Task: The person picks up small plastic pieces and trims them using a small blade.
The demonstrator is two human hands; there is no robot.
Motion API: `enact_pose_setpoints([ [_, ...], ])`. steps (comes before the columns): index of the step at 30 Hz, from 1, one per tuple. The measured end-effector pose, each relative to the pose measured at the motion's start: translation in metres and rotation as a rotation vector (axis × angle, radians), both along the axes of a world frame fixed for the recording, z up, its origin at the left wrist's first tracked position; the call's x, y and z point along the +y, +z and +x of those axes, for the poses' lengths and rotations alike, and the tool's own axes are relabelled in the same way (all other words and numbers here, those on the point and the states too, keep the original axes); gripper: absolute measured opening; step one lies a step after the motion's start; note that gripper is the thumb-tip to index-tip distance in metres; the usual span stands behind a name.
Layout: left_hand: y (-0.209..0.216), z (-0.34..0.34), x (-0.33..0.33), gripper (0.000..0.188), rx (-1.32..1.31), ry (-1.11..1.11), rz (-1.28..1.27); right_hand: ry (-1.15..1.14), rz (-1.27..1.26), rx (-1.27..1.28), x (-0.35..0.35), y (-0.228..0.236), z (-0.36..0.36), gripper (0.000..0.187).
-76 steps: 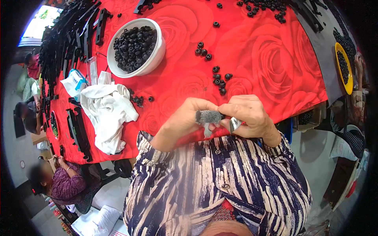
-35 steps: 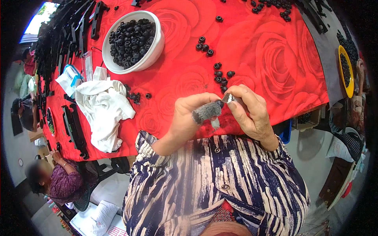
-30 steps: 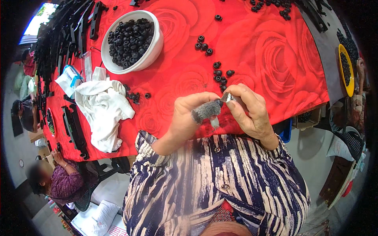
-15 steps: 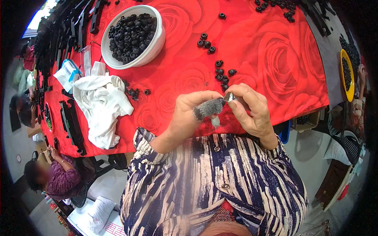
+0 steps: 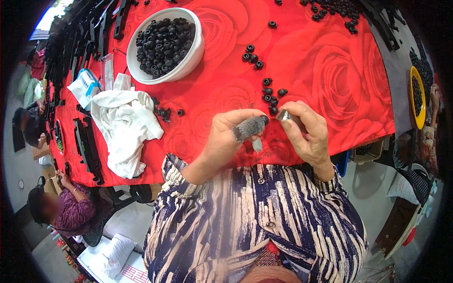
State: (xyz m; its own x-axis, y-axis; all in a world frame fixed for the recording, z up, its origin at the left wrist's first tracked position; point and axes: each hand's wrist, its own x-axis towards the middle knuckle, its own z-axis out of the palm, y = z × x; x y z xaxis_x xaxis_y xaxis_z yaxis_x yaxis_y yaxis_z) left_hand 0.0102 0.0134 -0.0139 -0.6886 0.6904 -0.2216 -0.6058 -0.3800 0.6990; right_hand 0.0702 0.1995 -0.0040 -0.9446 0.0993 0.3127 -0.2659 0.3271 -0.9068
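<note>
My left hand (image 5: 219,141) is closed, pinching a small round black part (image 5: 265,120) between its fingertips. A grey knitted finger cover (image 5: 247,129) wraps one of its fingers, and another fingertip has a pale wrapping. Just to the right, my right hand (image 5: 306,137) grips a small, shiny metal blade (image 5: 283,115) between thumb and forefinger. A narrow gap separates the blade from the held part. Beyond the hands, several loose black parts (image 5: 267,91) of the same round, hollow kind lie on the red rose-patterned tablecloth (image 5: 222,85).
A white bowl (image 5: 200,49) full of black parts stands at the far left. Nearer lie a white cloth (image 5: 125,118), a blue-and-white packet (image 5: 85,87) and long black pieces (image 5: 87,146). A person in purple (image 5: 75,212) sits left; a yellow tray (image 5: 417,120) is far right.
My hands have drawn slightly apart, so the blade has moved away from the black part, which now shows more clearly. The whole view has shifted a little.
</note>
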Motion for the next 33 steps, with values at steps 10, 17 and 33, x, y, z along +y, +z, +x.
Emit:
enact_pose_setpoints([
  [10,-0.003,0.004,-0.002,0.023,-0.007,-0.029,0.019,0.034,0.017,0.025,-0.007,0.0,-0.005,0.016],
  [17,-0.005,0.003,-0.001,0.024,-0.025,-0.027,0.017,0.07,0.01,0.017,-0.005,0.0,-0.004,0.018],
  [33,-0.02,0.004,0.003,0.016,-0.427,-0.163,0.101,0.038,0.303,0.395,-0.017,0.002,-0.007,0.031],
])
